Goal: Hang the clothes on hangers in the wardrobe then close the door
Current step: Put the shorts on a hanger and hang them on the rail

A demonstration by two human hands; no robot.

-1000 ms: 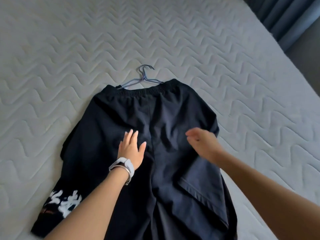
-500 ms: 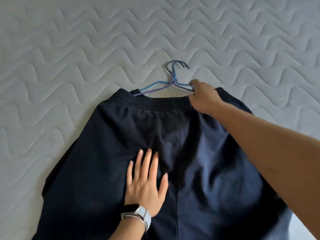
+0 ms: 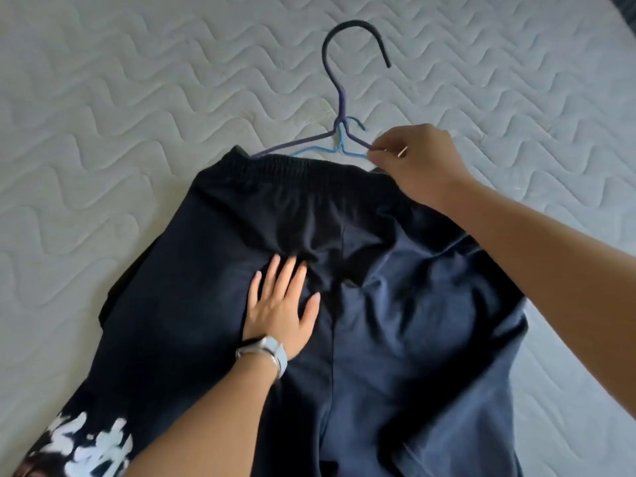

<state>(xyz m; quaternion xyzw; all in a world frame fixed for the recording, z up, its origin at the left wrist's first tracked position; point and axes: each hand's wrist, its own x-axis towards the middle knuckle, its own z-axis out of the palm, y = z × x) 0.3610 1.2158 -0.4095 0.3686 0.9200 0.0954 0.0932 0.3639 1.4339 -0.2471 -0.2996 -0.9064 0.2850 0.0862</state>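
A pale grey quilted mattress (image 3: 103, 115) fills nearly the whole view, stitched in repeating wavy lines, with faint yellowish marks on the fabric near the hangers; only a dark sliver of the room shows at the top right corner, too small to make out. At the lower left, a white printed patch (image 3: 93, 445) sits on a dark garment that pokes out from under the main one. Spread flat over the mattress lies a pair of dark navy shorts (image 3: 395, 321), elastic waistband towards the top of the view, the cloth bunched into folds around its centre seam. The left hand (image 3: 282, 304) lies palm down on the shorts just left of that seam, fingers spread and flat, gripping nothing; a watch with a pale band (image 3: 266, 352) sits on its wrist. Above the waistband, a dark purple-blue hanger (image 3: 339, 105) rises with its hook lifted towards the camera, its left shoulder running down to the waistband. A thinner light blue hanger (image 3: 320, 149) lies just below it, close against the waistband. At the right, the right hand (image 3: 416, 160) pinches the right shoulder wires of the hangers between fingertips and thumb, beside the waistband's right end
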